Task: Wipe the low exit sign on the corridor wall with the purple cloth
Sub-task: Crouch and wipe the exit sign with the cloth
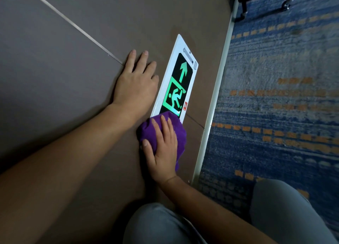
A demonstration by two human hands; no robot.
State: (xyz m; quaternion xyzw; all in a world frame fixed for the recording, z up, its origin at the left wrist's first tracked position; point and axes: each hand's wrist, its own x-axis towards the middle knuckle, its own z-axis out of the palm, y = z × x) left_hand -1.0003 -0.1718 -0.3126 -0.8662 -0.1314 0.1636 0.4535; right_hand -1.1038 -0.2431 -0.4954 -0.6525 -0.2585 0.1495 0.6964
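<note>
The exit sign (178, 78) is a white-framed panel set low on the brown wall, with a lit green arrow and running figure on black. A bunched purple cloth (180, 133) covers the sign's near end and the wall beside it. My right hand (163, 152) presses flat on the cloth, fingers spread toward the sign. My left hand (136, 82) lies flat and open on the wall just left of the sign, touching nothing else.
A white skirting strip (216, 89) runs along the wall's base. Blue carpet (275, 100) with orange dashes lies to the right. A black wheeled frame (264, 3) stands at the top right. My grey-clad knees (286, 212) are at the bottom.
</note>
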